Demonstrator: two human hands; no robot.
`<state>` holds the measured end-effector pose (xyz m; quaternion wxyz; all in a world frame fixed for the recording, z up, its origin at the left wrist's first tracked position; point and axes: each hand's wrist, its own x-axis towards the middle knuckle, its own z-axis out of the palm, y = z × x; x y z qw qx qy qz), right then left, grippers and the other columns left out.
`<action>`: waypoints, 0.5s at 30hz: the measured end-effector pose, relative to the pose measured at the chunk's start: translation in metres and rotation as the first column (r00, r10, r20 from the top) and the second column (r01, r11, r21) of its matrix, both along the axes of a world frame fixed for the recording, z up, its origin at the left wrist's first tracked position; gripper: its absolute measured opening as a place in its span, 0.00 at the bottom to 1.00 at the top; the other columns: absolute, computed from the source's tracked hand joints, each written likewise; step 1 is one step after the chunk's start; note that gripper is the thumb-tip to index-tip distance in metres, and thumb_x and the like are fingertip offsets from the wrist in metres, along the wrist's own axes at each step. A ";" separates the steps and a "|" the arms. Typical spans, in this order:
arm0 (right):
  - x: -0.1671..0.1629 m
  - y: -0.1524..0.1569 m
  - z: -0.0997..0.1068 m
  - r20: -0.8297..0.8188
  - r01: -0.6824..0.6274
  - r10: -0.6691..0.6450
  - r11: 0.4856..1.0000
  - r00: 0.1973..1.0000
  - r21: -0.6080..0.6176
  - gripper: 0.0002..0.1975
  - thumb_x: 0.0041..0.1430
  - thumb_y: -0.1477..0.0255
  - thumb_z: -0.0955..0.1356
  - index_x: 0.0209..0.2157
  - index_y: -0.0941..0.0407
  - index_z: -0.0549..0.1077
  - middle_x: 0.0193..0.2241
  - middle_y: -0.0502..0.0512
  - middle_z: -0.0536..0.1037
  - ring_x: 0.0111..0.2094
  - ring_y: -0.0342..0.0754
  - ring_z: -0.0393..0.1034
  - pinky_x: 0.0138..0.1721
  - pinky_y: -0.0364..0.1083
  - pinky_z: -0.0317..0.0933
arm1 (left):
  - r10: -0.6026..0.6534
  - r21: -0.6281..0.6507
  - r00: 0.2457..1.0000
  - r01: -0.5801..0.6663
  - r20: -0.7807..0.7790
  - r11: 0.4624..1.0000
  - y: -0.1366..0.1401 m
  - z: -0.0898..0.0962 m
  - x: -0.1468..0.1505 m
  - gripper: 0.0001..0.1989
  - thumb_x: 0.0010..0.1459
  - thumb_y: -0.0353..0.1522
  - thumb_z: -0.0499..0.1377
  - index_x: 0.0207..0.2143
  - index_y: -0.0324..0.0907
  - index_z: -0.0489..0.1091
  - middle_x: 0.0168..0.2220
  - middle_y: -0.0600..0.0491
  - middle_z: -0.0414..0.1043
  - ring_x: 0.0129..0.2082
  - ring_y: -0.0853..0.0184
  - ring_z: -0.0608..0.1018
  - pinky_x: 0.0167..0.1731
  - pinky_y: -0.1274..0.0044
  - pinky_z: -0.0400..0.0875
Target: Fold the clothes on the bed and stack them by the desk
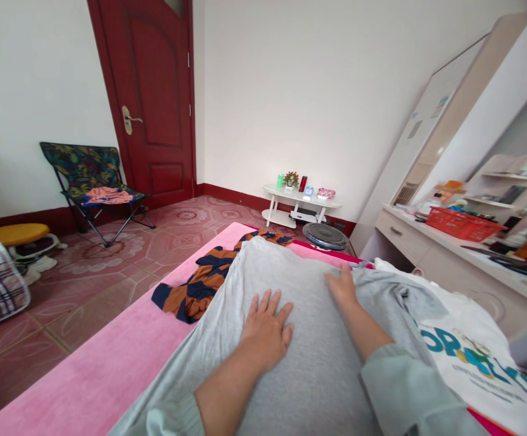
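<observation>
Hands rest at frame centre on a grey garment point(290, 363): left hand point(265, 330) flat, fingers spread; right hand point(342, 289) pinching its bunched edge, beside a white printed T-shirt point(467, 357).

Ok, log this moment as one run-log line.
left hand: flat on grey garment | right hand: on its right edge | garment: spread on pink bed cover | beside: striped garment, white printed shirt
</observation>
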<state>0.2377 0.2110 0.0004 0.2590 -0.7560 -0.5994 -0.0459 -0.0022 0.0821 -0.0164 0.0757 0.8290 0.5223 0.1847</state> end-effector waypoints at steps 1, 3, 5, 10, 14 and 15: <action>-0.007 -0.006 -0.005 0.003 -0.024 0.024 1.000 1.000 -0.005 0.31 0.57 0.66 0.61 0.60 0.66 0.58 0.58 0.67 0.64 0.59 0.57 0.56 0.56 0.51 0.54 | 0.000 -0.001 1.000 0.001 0.000 1.000 0.000 0.000 0.000 0.26 0.63 0.45 0.42 0.62 0.53 0.55 0.67 0.51 0.45 0.66 0.55 0.47 0.62 0.56 0.39; -0.025 -0.025 -0.016 0.031 -0.125 0.127 0.990 0.991 -0.064 0.32 0.58 0.63 0.61 0.61 0.64 0.57 0.62 0.65 0.57 0.63 0.55 0.48 0.60 0.52 0.48 | -0.001 -0.001 1.000 0.001 0.003 1.000 0.000 0.001 -0.001 0.26 0.63 0.45 0.42 0.62 0.53 0.55 0.67 0.51 0.45 0.66 0.55 0.47 0.62 0.56 0.39; -0.042 -0.047 -0.025 0.076 -0.238 0.254 0.956 0.964 -0.173 0.31 0.60 0.59 0.59 0.62 0.57 0.57 0.64 0.61 0.54 0.65 0.56 0.44 0.61 0.58 0.43 | -0.003 -0.001 1.000 0.003 0.013 1.000 0.000 0.002 -0.001 0.26 0.63 0.44 0.43 0.62 0.53 0.55 0.67 0.51 0.46 0.66 0.55 0.47 0.62 0.55 0.39; -0.061 -0.081 -0.025 0.161 -0.241 0.295 0.927 0.942 -0.287 0.29 0.63 0.55 0.54 0.63 0.49 0.54 0.65 0.55 0.50 0.65 0.56 0.40 0.60 0.62 0.38 | -0.006 -0.011 0.991 0.008 0.136 1.000 0.002 0.002 0.001 0.24 0.58 0.41 0.53 0.58 0.51 0.63 0.63 0.51 0.55 0.64 0.54 0.54 0.61 0.55 0.43; -0.061 -0.081 -0.019 0.165 -0.223 0.279 0.929 0.946 -0.295 0.29 0.63 0.55 0.54 0.63 0.49 0.55 0.65 0.54 0.51 0.65 0.54 0.41 0.61 0.59 0.39 | 0.097 -0.018 0.884 -0.100 0.458 0.995 0.020 0.013 -0.007 0.22 0.55 0.30 0.53 0.53 0.44 0.67 0.55 0.50 0.67 0.55 0.62 0.69 0.57 0.67 0.61; -0.060 -0.081 -0.019 0.164 -0.223 0.280 0.929 0.946 -0.295 0.29 0.63 0.55 0.54 0.63 0.48 0.55 0.65 0.54 0.51 0.65 0.54 0.41 0.60 0.59 0.39 | 0.134 -0.006 0.831 -0.155 0.540 0.988 0.028 0.019 -0.014 0.23 0.55 0.28 0.52 0.55 0.42 0.65 0.55 0.49 0.67 0.52 0.64 0.71 0.54 0.70 0.65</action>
